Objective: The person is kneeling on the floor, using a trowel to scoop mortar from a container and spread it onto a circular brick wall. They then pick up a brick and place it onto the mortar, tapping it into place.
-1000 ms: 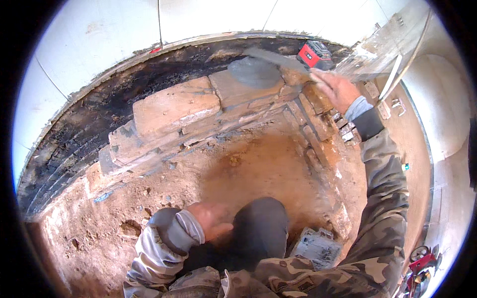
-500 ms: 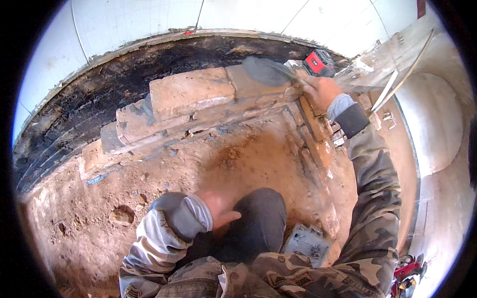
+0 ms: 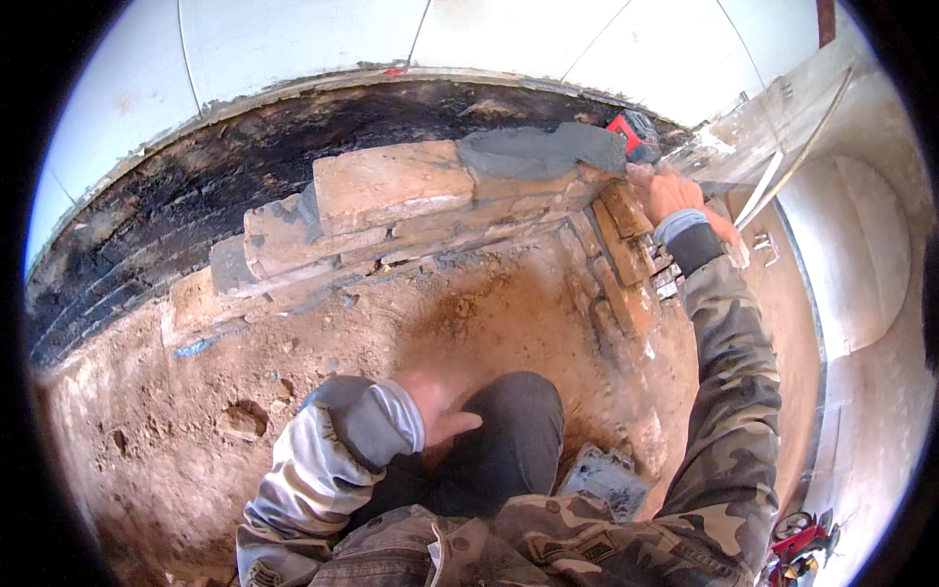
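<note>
My right hand is closed at the right end of a low brick wall, fingers wrapped round a trowel handle; the blade is hard to make out there. Grey wet mortar covers the top of the wall beside it. To the left of the mortar lies a large pale brick on the course below. My left hand hangs over my left knee, holding nothing, with its thumb stretched out and the other fingers blurred.
A red and black tool or battery stands behind the wall's right end. Blackened ground runs between wall and white panels. A grey plastic box sits by my right knee. Loose dirt fills the near side.
My right hand has drawn right and slightly down, away from the wall's top. The grey blade seen over the brick has left that spot, showing smooth mortar. My left hand has barely moved.
</note>
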Demonstrator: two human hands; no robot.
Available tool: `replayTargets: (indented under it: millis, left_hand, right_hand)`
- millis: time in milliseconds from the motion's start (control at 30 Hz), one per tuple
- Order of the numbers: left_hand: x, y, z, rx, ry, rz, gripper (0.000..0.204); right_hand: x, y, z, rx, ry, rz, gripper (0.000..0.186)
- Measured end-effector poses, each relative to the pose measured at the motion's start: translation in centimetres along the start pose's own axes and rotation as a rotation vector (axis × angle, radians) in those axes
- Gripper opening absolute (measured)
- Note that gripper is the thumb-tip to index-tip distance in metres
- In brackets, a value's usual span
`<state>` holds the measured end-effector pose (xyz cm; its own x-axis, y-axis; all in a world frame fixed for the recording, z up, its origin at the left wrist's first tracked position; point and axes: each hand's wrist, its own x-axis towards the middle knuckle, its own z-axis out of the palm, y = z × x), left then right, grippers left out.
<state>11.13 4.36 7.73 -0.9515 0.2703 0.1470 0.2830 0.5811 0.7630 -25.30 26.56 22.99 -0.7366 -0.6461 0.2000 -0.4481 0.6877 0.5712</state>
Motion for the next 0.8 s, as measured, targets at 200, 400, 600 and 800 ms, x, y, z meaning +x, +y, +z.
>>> replayTargets:
  millis: [200, 400, 600, 800]
  left_hand:
    - [0.2, -0.4, 0.5, 0.075, -0.065, -0.059, 0.062]
    - [1.1, 0.4, -0.1, 0.007, -0.113, -0.04, 0.059]
    - [0.4, 0.6, 0.5, 0.092, -0.116, -0.153, 0.053]
    - [1.0, 1.9, -0.4, 0.024, -0.227, -0.163, 0.059]
  right_hand:
    - [-1.1, 1.6, 2.0, 0.022, 0.042, 0.074, 0.027]
    - [-4.4, 1.4, 9.2, 0.493, 0.486, 0.295, 0.033]
    - [-5.4, -15.5, 16.6, 1.258, 0.537, 0.577, 0.039]
    - [-7.3, -23.1, 16.1, 1.592, 0.572, 0.603, 0.03]
